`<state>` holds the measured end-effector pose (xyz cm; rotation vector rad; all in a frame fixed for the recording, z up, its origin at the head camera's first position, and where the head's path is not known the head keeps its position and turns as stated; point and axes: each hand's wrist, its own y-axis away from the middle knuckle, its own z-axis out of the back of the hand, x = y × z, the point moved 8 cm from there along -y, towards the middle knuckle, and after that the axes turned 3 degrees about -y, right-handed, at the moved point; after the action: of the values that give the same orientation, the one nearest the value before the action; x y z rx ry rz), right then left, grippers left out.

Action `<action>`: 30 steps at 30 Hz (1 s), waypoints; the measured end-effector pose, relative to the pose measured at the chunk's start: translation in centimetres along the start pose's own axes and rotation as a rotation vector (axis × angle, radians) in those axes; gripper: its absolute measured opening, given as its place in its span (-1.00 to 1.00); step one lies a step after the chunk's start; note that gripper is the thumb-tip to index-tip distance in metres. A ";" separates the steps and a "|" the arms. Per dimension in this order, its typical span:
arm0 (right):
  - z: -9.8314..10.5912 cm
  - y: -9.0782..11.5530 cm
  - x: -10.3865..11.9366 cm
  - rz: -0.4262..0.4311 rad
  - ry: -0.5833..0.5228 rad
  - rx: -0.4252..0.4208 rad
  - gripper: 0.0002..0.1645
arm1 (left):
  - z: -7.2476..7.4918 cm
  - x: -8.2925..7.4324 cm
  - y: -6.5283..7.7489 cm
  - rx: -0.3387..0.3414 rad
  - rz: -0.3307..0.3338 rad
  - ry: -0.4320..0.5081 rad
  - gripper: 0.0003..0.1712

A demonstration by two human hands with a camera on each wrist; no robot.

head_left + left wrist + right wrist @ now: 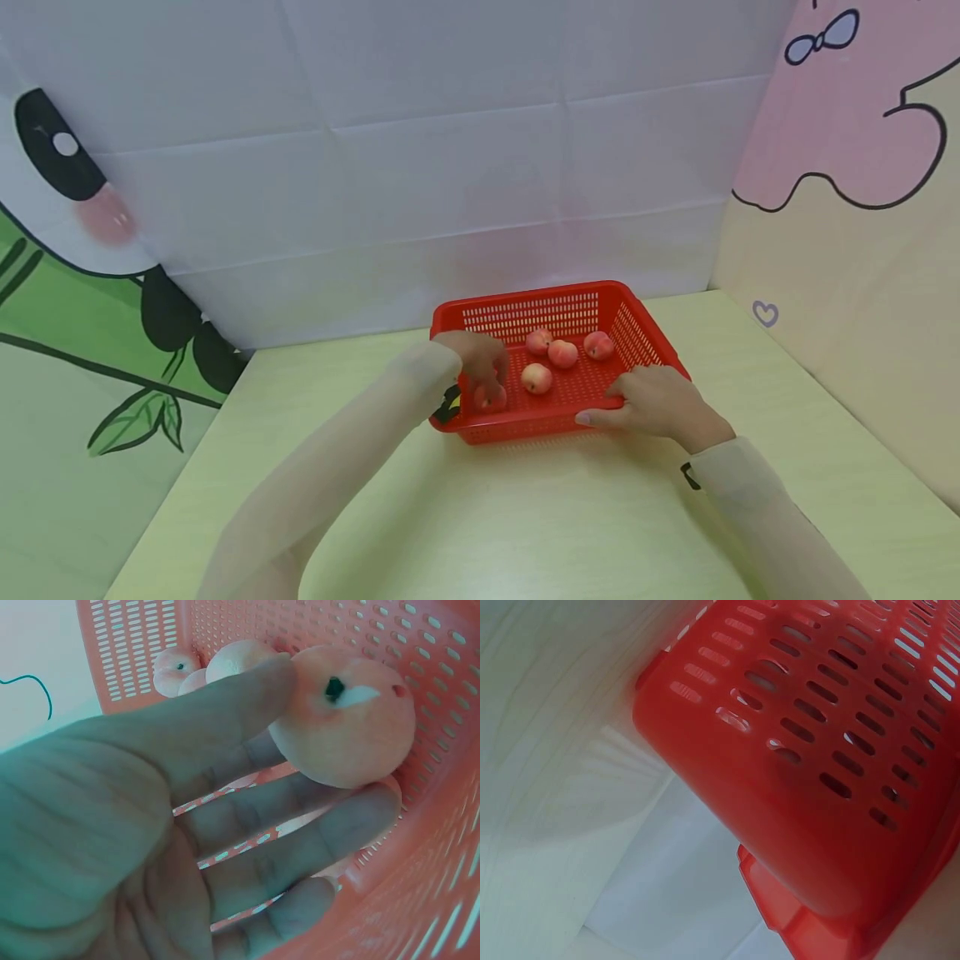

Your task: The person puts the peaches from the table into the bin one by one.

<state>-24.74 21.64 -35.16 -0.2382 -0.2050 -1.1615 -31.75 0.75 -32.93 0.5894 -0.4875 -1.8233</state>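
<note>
A red plastic basket (525,419) with slotted walls stands on the table, holding several pinkish peaches (537,379). My left hand (480,358) reaches down into its left end. In the left wrist view the thumb and fingers pinch a peach (352,735) with a dark spot at its stem end; other peaches (240,660) lie behind. My right hand (652,400) grips the near rim toward the right corner, thumb outside and fingers over the edge. From the right wrist, the basket's outer wall (727,772) fills much of the view, with only a strip of the hand (930,922) at the lower right.
The pale wooden table (510,525) runs back to a white cloth wall (420,192) close behind the basket. Printed cartoon panels stand at the left (82,383) and the right (840,275).
</note>
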 end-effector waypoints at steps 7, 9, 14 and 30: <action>0.2 0.1 0.1 0.009 -0.007 -0.008 -0.22 | -0.1 0.2 -0.1 0.011 0.026 0.016 -0.64; 0.3 0.1 0.1 0.012 -0.008 -0.011 -0.21 | -0.1 0.1 -0.2 0.017 0.005 -0.008 -0.68; 0.2 0.0 0.2 0.018 -0.004 -0.015 -0.21 | -0.2 0.1 -0.6 0.022 -0.018 -0.038 -0.71; 0.0 0.0 0.0 0.018 0.005 -0.027 -0.21 | 0.1 0.5 -0.6 0.000 0.032 0.012 -0.48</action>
<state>-24.77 21.62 -35.10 -0.2603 -0.1832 -1.1473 -32.42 0.45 -33.32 0.5890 -0.4857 -1.7881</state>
